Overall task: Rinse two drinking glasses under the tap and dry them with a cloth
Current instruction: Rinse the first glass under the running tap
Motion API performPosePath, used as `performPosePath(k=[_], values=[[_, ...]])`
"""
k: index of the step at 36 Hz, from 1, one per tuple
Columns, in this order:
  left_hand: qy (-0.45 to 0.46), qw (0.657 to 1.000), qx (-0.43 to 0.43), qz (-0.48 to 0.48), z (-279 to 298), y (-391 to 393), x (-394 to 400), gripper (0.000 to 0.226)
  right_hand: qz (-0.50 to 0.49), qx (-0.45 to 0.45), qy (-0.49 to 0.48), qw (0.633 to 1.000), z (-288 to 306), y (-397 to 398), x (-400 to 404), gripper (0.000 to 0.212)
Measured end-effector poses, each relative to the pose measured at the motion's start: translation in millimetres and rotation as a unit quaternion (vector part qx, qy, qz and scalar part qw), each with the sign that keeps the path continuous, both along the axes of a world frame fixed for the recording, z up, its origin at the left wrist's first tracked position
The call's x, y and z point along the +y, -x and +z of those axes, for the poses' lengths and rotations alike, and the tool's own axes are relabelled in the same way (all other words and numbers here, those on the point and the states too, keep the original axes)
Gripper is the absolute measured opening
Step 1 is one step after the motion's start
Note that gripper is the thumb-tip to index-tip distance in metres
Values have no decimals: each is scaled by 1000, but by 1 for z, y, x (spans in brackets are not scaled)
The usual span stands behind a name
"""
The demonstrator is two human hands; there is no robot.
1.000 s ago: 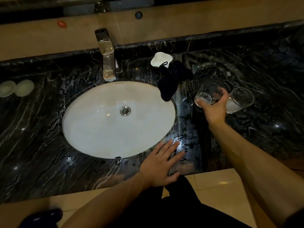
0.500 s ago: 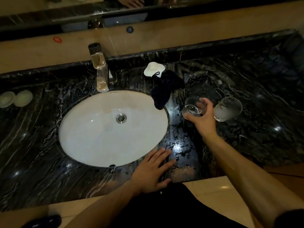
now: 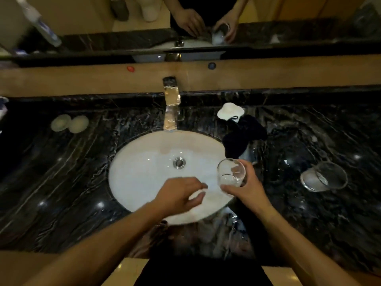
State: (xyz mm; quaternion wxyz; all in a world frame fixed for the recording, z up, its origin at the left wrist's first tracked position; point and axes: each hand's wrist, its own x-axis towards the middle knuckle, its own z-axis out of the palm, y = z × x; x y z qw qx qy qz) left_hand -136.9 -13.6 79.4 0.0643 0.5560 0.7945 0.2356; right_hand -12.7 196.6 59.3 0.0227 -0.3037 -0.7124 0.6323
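Observation:
My right hand (image 3: 248,189) grips a clear drinking glass (image 3: 231,174) over the right rim of the white oval sink (image 3: 144,172). My left hand (image 3: 179,196) hovers over the basin just left of that glass, fingers relaxed and holding nothing. A second clear glass (image 3: 323,176) stands on the black marble counter (image 3: 61,193) to the right, apart from both hands. The chrome tap (image 3: 171,108) rises behind the sink; no water shows. A dark cloth (image 3: 243,135) lies crumpled on the counter between tap and glasses.
A small white dish (image 3: 227,111) sits behind the cloth. Two pale round soaps (image 3: 70,123) lie on the counter at the left. A mirror (image 3: 185,23) runs along the back above a tan ledge. The counter's front edge is close to my body.
My right hand lifted one glass off the counter and carried it left over the sink rim. My left hand left the counter edge and rose over the basin. The view tilted up toward the mirror.

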Motion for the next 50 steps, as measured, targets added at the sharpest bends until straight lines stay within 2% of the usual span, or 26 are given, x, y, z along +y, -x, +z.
performPosePath(k=[5, 9, 12, 16, 20, 24, 27, 35, 42, 50], values=[[-28, 994, 100, 45, 30, 85, -6, 23, 41, -11, -20, 999, -4, 45, -29, 80], [-92, 976, 185, 68, 46, 144, 2, 21, 59, -15, -33, 998, -6, 81, -49, 80], [-105, 968, 213, 84, 53, 179, 14, 27, 54, -21, -30, 998, -7, 108, -62, 80], [-51, 975, 200, 82, 54, 210, 29, 45, 40, -25, -26, 999, -4, 140, -75, 83], [-23, 978, 196, 63, 56, 223, 36, 45, 28, -18, -13, 999, -4, 164, -80, 81], [-14, 972, 228, 56, 58, 230, 40, 43, 21, -24, -6, 999, -2, 181, -82, 78], [-31, 964, 260, 39, 55, 234, 38, 41, 18, -34, -3, 999, -4, 188, -84, 80], [-121, 957, 259, 54, 54, 238, 40, 27, 17, -49, -2, 999, -15, 192, -85, 85], [-120, 969, 203, 75, 60, 236, 41, 29, 17, -45, 7, 999, -15, 192, -84, 85], [-119, 968, 205, 78, 66, 238, 43, 31, 21, -25, 16, 999, -13, 195, -87, 80]])
